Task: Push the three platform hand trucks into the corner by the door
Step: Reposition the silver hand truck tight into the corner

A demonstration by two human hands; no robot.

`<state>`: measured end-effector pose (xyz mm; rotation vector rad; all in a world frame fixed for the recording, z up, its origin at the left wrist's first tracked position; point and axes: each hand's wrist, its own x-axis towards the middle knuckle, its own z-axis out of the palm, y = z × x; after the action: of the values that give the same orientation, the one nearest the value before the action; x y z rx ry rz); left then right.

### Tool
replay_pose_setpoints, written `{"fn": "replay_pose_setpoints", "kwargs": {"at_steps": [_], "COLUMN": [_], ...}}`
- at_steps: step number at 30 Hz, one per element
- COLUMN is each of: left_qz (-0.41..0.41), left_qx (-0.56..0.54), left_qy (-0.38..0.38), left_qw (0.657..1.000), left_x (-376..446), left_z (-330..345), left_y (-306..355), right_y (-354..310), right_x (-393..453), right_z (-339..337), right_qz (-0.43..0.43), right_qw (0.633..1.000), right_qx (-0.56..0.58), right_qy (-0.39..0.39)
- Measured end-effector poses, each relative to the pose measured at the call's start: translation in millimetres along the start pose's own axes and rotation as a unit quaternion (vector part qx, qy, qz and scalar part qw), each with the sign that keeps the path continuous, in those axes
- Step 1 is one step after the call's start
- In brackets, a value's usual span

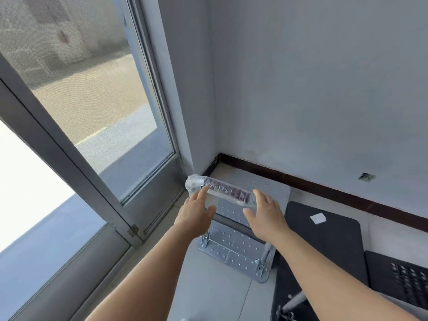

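Observation:
A silver metal platform hand truck (234,244) with a studded deck stands in the corner beside the glass door (129,135). Its handle (224,189) is dark and wrapped in clear plastic. My left hand (196,214) and my right hand (266,214) hover at either end of the handle, fingers spread, close to it but not gripping it. To the right lies a black platform truck (324,239) with a white sticker. A third black truck with a perforated deck (403,276) shows at the lower right edge.
Grey walls with a dark red baseboard (324,184) form the corner. A metal door frame (69,158) and hinge (133,230) stand at the left. A grey handle tube (294,302) rises at the bottom right. The floor is pale tile.

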<state>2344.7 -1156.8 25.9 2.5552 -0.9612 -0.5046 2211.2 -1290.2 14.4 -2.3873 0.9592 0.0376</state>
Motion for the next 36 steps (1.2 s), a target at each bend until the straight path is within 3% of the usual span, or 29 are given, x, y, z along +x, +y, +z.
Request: {"fn": "replay_pose_setpoints", "kwargs": {"at_steps": [12, 17, 27, 36], "left_qz": [0.138, 0.174, 0.188, 0.159], "left_qx": [0.143, 0.126, 0.086, 0.086], "left_qy": [-0.1, -0.123, -0.145, -0.134], "left_qw": [0.975, 0.969, 0.968, 0.974], "left_x": [149.7, 175.3, 144.9, 51.8], "left_z": [-8.9, -4.8, -0.7, 9.0], "left_y": [-68.9, -77.3, -105.5, -130.1], "right_y": [-30.4, -36.6, -51.3, -52.8], "right_x": [79.5, 98.0, 57.7, -23.0], "right_z": [38.1, 40.8, 49.7, 81.8], "right_qz": [0.171, 0.238, 0.224, 0.183], "right_qw": [0.98, 0.965, 0.97, 0.979], "right_qx": [-0.091, -0.1, -0.075, -0.067], "right_qy": [-0.036, -0.049, -0.063, -0.066]}}
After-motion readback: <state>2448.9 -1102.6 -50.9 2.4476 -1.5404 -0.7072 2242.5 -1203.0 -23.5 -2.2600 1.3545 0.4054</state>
